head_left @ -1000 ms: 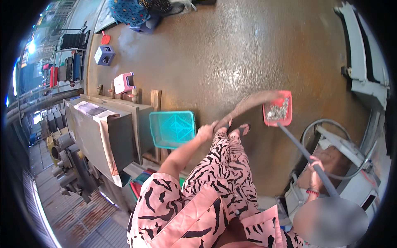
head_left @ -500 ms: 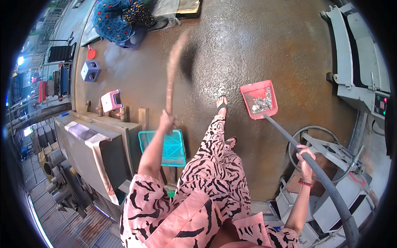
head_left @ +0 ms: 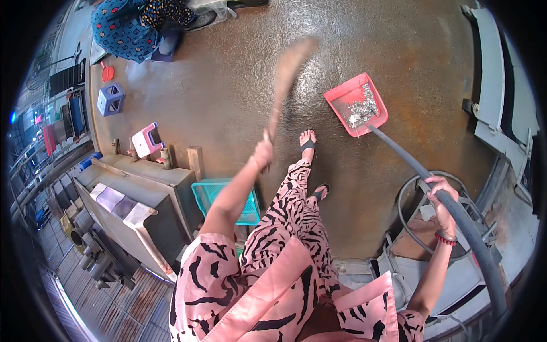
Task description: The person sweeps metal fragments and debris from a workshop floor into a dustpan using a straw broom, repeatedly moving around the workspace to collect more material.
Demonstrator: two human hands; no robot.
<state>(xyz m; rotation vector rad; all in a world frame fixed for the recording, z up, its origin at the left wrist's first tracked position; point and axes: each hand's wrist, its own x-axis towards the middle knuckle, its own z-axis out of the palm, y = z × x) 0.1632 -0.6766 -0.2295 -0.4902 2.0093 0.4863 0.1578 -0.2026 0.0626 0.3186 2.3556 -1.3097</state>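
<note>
1. left hand (head_left: 264,153): fingers closed around the lower end of a broom; forearm reaching over the basket of entry 6.
2. broom (head_left: 289,68): brown, slim at the grip, wider toward the head; slants up and to the right; head blurred, so contact with the floor cannot be told; lies left of the dustpan, apart from it.
3. right hand (head_left: 440,206): fingers wrapped around a grey pole (head_left: 419,169); red beaded bracelet (head_left: 446,237) at the wrist.
4. dustpan (head_left: 345,90): red, at the far end of the pole, to the right of the feet, tilted in view, open side toward the upper left.
5. litter (head_left: 364,109): pale, silvery bits, heaped in the dustpan, mostly toward the pole side.
6. basket (head_left: 249,212): teal, with patterned openings, partly behind the left forearm, beside a metal box (head_left: 128,199).
7. sandals: dark, one pair, worn; one foot (head_left: 307,146) ahead of the other.
8. floor (head_left: 228,91): brown, wet, shiny.
9. stools: one pink and white (head_left: 146,141), near the metal box; one blue and white (head_left: 110,100), farther off.
10. co-worker (head_left: 122,28): in blue patterned clothing, at the upper left, near a red dipper (head_left: 107,72).
</note>
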